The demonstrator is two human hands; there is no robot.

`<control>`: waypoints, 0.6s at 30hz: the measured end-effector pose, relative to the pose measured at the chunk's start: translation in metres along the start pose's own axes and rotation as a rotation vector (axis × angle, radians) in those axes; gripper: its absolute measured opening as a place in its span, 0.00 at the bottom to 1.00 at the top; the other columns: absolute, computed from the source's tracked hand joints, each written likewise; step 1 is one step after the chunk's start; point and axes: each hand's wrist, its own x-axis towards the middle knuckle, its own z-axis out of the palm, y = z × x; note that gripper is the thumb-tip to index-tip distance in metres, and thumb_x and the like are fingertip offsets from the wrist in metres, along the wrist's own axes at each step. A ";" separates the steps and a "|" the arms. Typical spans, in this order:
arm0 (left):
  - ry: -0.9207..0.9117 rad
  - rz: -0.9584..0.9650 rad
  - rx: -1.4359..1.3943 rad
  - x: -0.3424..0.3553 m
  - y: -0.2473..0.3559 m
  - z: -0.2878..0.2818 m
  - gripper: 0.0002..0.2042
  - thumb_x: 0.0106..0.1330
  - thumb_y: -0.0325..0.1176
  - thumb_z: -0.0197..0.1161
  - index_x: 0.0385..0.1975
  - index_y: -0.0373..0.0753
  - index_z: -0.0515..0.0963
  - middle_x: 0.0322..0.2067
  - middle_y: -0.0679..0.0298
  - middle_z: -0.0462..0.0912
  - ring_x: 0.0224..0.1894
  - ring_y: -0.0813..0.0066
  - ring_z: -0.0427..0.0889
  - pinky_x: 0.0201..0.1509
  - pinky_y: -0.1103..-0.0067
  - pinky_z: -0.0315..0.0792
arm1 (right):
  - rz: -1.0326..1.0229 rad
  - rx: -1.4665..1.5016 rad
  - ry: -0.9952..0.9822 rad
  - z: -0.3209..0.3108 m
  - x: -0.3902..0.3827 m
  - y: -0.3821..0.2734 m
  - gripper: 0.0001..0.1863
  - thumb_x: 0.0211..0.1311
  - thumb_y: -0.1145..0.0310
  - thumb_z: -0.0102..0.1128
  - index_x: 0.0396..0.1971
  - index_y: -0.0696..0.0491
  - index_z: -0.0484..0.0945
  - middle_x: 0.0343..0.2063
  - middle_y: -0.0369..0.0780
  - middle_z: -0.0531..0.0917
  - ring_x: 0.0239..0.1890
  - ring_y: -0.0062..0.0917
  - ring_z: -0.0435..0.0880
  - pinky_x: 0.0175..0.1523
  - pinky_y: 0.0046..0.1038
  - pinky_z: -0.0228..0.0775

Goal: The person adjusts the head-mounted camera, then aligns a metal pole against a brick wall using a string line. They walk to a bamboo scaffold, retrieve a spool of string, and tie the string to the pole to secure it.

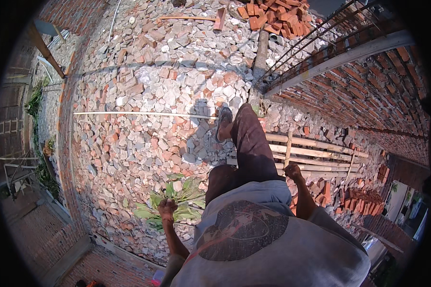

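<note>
My left hand hangs with its fingers curled in, above a leafy green plant on the rubble; I see nothing in it. To the right of my body, my right hand is also closed, with no object showing in it. Beside and below that hand lies a ladder-like frame of pale bamboo poles, which partly passes behind my leg. One of my feet, in a dark shoe, is forward on the rubble, by the end of a long thin pale pole.
Uneven broken brick and stone covers the ground. A hoe with a wooden handle lies ahead, near a pile of red bricks. At the right stand a brick wall and rusty rebar; a low brick edge runs along the left.
</note>
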 end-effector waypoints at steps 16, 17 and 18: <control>-0.259 -0.134 0.340 0.167 0.327 0.230 0.21 0.66 0.35 0.62 0.50 0.25 0.71 0.38 0.53 0.82 0.35 0.68 0.84 0.38 0.75 0.80 | 0.234 -0.268 -0.164 0.057 0.276 -0.202 0.05 0.53 0.70 0.58 0.24 0.54 0.80 0.21 0.40 0.81 0.21 0.26 0.81 0.26 0.29 0.73; -0.281 -0.099 0.349 0.193 0.355 0.253 0.21 0.66 0.36 0.63 0.51 0.25 0.71 0.39 0.53 0.82 0.36 0.68 0.84 0.39 0.75 0.80 | 0.538 0.135 -0.130 0.044 0.298 -0.234 0.08 0.60 0.69 0.53 0.28 0.56 0.78 0.21 0.39 0.79 0.19 0.23 0.80 0.25 0.28 0.72; -0.256 -0.060 0.344 0.216 0.381 0.273 0.20 0.66 0.37 0.63 0.50 0.27 0.71 0.39 0.54 0.82 0.38 0.69 0.83 0.41 0.75 0.80 | 0.519 0.274 -0.103 0.032 0.316 -0.263 0.09 0.62 0.67 0.53 0.27 0.56 0.77 0.20 0.36 0.77 0.17 0.19 0.78 0.21 0.24 0.68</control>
